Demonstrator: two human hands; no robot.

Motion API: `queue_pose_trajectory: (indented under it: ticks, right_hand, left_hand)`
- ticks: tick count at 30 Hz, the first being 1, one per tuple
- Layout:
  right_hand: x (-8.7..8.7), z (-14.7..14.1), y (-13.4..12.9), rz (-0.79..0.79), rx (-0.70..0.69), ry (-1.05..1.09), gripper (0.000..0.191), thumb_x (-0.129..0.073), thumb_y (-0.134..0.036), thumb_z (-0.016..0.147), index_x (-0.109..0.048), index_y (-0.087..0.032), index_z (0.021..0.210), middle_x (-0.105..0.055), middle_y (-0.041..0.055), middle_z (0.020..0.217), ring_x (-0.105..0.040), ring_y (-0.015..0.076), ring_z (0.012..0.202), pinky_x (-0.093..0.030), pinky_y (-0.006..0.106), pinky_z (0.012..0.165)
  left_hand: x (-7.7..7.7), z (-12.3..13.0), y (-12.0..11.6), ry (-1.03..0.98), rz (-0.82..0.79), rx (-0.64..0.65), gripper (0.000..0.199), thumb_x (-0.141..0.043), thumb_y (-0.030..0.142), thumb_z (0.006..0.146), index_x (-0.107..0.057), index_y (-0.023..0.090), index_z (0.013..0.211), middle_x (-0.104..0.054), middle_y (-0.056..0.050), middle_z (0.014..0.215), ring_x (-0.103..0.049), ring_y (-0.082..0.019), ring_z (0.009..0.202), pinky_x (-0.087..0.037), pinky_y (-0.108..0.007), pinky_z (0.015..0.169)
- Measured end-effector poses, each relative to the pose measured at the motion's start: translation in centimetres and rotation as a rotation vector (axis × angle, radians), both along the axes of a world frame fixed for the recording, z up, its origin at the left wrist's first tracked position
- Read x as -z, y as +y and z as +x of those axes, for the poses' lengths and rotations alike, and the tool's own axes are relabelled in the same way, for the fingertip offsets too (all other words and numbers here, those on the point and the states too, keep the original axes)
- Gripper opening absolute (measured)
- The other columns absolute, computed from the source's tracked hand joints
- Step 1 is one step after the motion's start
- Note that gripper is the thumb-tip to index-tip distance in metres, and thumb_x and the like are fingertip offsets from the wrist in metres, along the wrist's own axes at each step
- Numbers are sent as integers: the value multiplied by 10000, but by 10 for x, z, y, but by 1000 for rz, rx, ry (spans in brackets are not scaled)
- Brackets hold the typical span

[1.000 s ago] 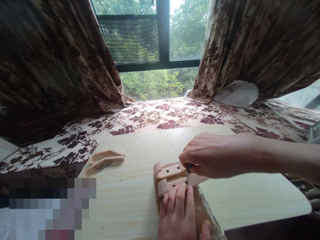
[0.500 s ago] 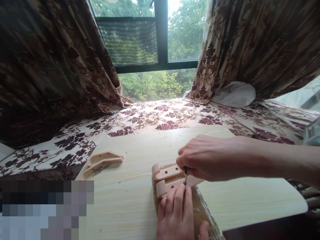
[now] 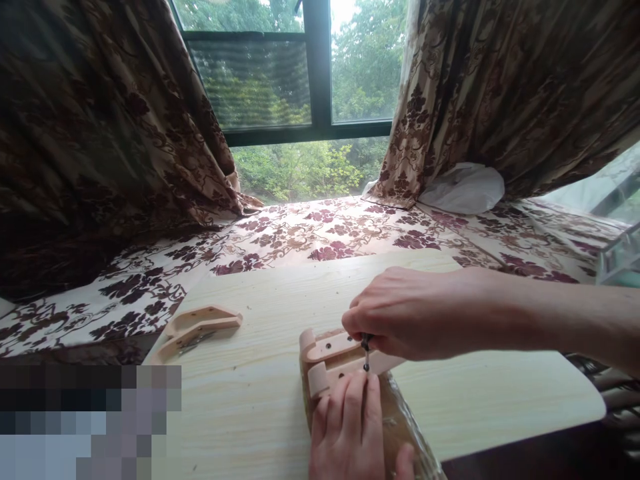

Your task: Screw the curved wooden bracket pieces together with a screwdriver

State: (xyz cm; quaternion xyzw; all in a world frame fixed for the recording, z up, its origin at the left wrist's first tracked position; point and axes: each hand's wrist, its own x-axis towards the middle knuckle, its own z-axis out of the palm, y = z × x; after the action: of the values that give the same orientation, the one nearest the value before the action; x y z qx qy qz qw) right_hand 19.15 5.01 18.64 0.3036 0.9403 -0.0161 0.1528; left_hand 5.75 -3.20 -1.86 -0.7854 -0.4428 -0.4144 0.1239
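My right hand [image 3: 390, 313] is closed around a small screwdriver [image 3: 367, 353], its shaft pointing down at a dark screw in a pale wooden piece [image 3: 319, 379]. My left hand [image 3: 347, 427] lies over the near edge of that piece, fingers stretched forward, their tips beside the screw. A second wooden piece [image 3: 320, 348] with dark holes lies just behind it. Both rest on a brown block wrapped in clear plastic [image 3: 400, 413]. Two more shaped wooden pieces [image 3: 210, 319] sit at the left of the board, with thin metal items [image 3: 195, 342] between them.
The pale wooden board [image 3: 250, 400] has a rounded right end. Beyond it lies a floral cloth [image 3: 330, 233] below a window and curtains [image 3: 430, 120]. A white bag [image 3: 465, 189] and a clear container [image 3: 620, 257] are at the right.
The whole view has shifted slightly, so things appear a little further left. My right hand still grips the screwdriver at the screw, and my left hand stays on the wooden piece.
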Motion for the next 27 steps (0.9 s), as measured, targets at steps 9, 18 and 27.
queue_pose_trajectory:
  ticks: [9, 18, 27]
  right_hand:
    - [9, -3, 2, 40, 56, 80, 178, -494, -271, 836, -645, -179, 811, -633, 46, 638, -422, 133, 489, -199, 272, 457]
    - [3, -7, -5, 30, -37, -150, 121, -520, -111, 765, -626, -167, 752, -629, 57, 665, -454, 146, 510, -229, 297, 437]
    - [7, 2, 3, 15, -133, -30, 163, -491, -75, 827, -622, -122, 742, -620, 48, 668, -463, 114, 533, -264, 257, 482]
  left_hand:
    - [1, 3, -1, -39, -2, -14, 507, -319, 518, 911, -630, 166, 1104, -658, -52, 1093, -571, -213, 1053, -378, -362, 920]
    - [-6, -14, 4, 301, 46, 33, 574, -462, 577, 837, -582, 143, 1192, -630, -56, 1159, -552, -217, 1071, -389, -343, 897]
    - [-2, -12, 2, 227, 18, 16, 534, -427, 541, 868, -582, 143, 1188, -621, -61, 1160, -535, -226, 1094, -371, -354, 928]
